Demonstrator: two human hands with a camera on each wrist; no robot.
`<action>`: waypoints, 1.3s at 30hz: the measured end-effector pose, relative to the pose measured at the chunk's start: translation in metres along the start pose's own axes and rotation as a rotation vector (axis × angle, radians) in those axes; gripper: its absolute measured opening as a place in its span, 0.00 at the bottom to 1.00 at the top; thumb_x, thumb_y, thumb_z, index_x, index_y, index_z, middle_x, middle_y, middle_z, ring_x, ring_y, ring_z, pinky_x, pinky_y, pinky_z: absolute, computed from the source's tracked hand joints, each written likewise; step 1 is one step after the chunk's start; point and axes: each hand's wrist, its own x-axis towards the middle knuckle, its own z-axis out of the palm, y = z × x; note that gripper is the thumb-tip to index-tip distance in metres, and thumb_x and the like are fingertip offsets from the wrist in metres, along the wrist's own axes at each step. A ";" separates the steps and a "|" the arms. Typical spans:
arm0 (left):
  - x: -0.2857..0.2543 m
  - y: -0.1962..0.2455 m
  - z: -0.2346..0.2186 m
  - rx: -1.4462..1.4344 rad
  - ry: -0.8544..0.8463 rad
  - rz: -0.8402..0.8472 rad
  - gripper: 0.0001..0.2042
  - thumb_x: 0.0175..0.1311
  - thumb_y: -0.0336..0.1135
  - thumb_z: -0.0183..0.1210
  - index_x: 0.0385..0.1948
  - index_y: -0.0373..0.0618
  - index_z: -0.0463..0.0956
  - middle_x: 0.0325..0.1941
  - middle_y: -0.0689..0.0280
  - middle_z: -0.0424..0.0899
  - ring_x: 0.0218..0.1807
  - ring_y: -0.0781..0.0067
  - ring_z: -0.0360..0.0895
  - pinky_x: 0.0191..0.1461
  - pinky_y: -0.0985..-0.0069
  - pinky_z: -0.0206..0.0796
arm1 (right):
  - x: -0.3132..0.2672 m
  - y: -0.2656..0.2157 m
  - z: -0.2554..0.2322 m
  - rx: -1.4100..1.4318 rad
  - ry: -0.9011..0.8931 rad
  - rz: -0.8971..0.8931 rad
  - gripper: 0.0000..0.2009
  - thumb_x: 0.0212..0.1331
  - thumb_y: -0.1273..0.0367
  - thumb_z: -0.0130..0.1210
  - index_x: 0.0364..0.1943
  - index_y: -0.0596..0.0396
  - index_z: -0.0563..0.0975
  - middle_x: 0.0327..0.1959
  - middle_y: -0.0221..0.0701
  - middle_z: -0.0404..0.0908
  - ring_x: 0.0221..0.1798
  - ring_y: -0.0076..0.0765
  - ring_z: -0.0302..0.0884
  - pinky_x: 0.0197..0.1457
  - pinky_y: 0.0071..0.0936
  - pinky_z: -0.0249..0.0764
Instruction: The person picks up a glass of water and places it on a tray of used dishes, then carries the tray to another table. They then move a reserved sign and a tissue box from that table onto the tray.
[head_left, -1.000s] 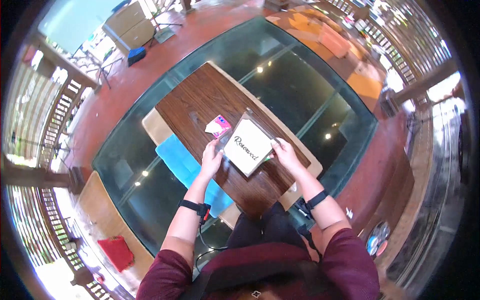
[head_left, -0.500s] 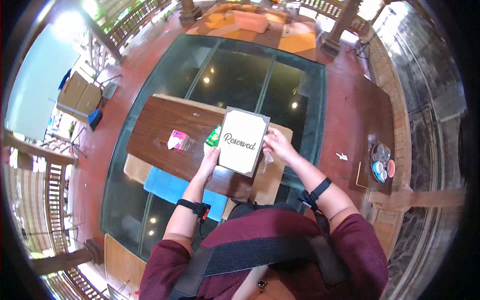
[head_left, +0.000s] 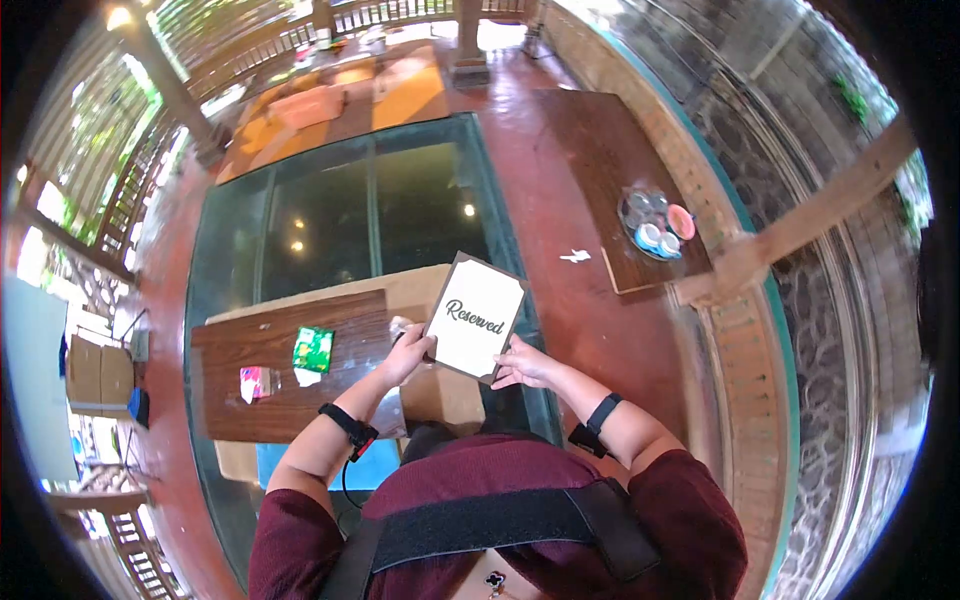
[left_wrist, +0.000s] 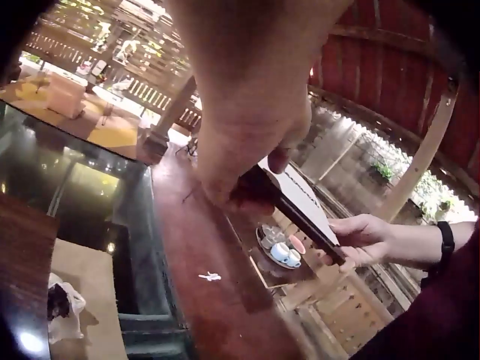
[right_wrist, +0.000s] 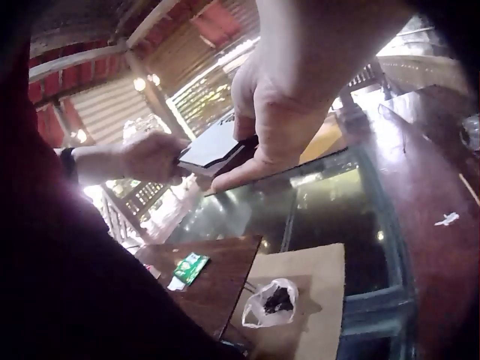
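Note:
A "Reserved" sign (head_left: 474,318), a white card on a dark brown backing, is held up in front of the body, tilted. My left hand (head_left: 408,356) grips its lower left edge; in the left wrist view the thumb and fingers pinch the dark edge. At the lower right corner, my right hand (head_left: 527,364) pinches the board, thumb on the front face and fingers behind. The sign overlaps the beige mat and glass floor in the head view, right of the low brown table (head_left: 225,350).
A green packet (head_left: 313,349) and a pink tissue pack (head_left: 254,383) lie on the low table. Beside it, a white plastic bag (right_wrist: 271,303) with dark contents sits on the mat. To the right stands another brown table (head_left: 580,130) with a tray of cups (head_left: 650,222). Wooden posts and railings surround the area.
The head view has swung right, so the low table now appears farther left. The sign, gripped by both hands throughout, has moved off from over the table and tilts the other way.

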 end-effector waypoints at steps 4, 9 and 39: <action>0.039 0.015 0.040 0.031 -0.256 -0.125 0.15 0.53 0.28 0.47 0.44 0.40 0.61 0.32 0.66 0.71 0.29 0.78 0.71 0.32 0.84 0.64 | -0.042 -0.009 -0.049 0.062 0.087 -0.068 0.27 0.56 0.74 0.39 0.56 0.42 0.40 0.50 0.43 0.59 0.46 0.49 0.67 0.43 0.50 0.68; 0.086 0.046 0.071 0.118 -0.475 -0.104 0.17 0.55 0.27 0.46 0.48 0.42 0.58 0.32 0.69 0.71 0.28 0.82 0.70 0.31 0.86 0.62 | -0.072 -0.027 -0.088 0.099 0.215 -0.134 0.24 0.55 0.73 0.41 0.55 0.44 0.46 0.49 0.39 0.61 0.46 0.44 0.66 0.42 0.46 0.69; 0.600 0.228 0.124 0.307 -0.718 -0.257 0.13 0.52 0.28 0.51 0.40 0.38 0.66 0.27 0.71 0.68 0.26 0.84 0.63 0.29 0.87 0.57 | 0.088 -0.301 -0.413 0.348 0.422 -0.188 0.16 0.50 0.75 0.48 0.44 0.59 0.61 0.36 0.33 0.67 0.33 0.30 0.70 0.36 0.25 0.73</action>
